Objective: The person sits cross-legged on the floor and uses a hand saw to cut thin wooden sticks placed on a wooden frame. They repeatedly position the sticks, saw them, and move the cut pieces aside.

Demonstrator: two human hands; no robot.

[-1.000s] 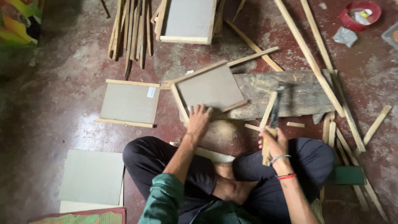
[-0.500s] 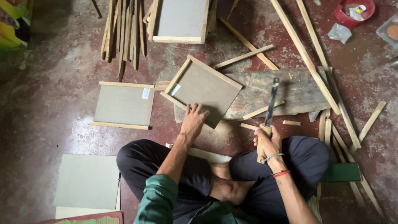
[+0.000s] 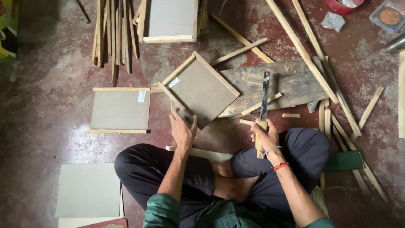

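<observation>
Two grips: left fingers (image 3: 182, 126) clamped on tilted panel (image 3: 203, 89), right fingers (image 3: 262, 136) around upright chisel (image 3: 264, 98).

One head camera looks steeply down, close above the floor (image 3: 50, 126).

The left hand (image 3: 182, 131) covers the near corner of the framed board (image 3: 202, 89), so how its grip sits there cannot be told. The chisel (image 3: 264, 101) handle vanishes inside the right hand (image 3: 265, 138). The red container (image 3: 344, 5) (top edge) and the grey board (image 3: 87, 191) beneath are cut off.
</observation>
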